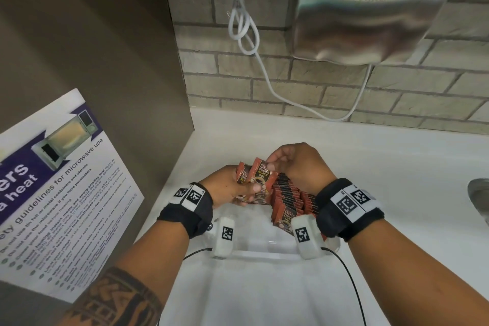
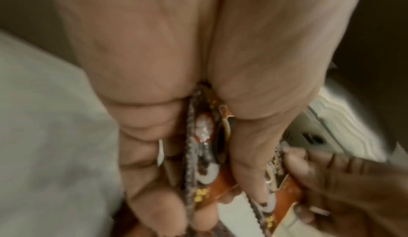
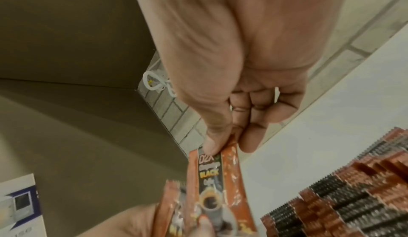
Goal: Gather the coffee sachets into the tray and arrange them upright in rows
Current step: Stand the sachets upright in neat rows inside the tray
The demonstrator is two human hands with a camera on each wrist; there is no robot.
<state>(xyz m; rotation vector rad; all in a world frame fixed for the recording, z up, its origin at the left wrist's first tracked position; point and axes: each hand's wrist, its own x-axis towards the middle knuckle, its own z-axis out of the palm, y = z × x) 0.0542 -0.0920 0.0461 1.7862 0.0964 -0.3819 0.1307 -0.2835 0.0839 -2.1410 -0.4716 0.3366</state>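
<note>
Near the middle of the head view, the left hand [image 1: 227,188] grips a small bunch of coffee sachets [image 1: 247,180] between thumb and curled fingers. The right hand [image 1: 296,164] pinches the top edge of the front sachet [image 1: 262,172] with thumb and forefinger. Just right of them, rows of sachets [image 1: 288,196] stand upright in a clear tray [image 1: 264,253] on the white counter [image 1: 397,167]. A microwave poster [image 1: 53,188] fills the left, a steel hand dryer [image 1: 370,13] the upper right.
</note>
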